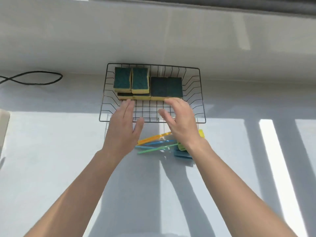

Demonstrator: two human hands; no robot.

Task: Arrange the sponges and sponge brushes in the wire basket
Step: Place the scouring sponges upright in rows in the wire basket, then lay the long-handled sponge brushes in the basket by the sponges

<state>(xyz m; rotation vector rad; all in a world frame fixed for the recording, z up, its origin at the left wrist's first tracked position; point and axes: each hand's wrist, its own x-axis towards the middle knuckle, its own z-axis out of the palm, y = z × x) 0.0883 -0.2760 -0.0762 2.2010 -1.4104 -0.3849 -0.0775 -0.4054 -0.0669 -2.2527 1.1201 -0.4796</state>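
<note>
A black wire basket (196,93) stands on the white surface against the back wall. Inside lie several yellow sponges with dark green tops: two (130,80) stacked at the back left and a pair (166,87) side by side to their right. My left hand (124,127) reaches over the basket's front edge, fingers apart, fingertips at the front of the left sponges. My right hand (179,120) is spread too, fingertips touching the front of the right sponges. Several sponge brushes (153,142) with orange, blue and green handles lie on the surface just before the basket, partly under my right wrist.
A black cable (34,79) loops on the surface at the left. A pale object (3,127) sits at the left edge. Sunlit bands cross the white surface on the right.
</note>
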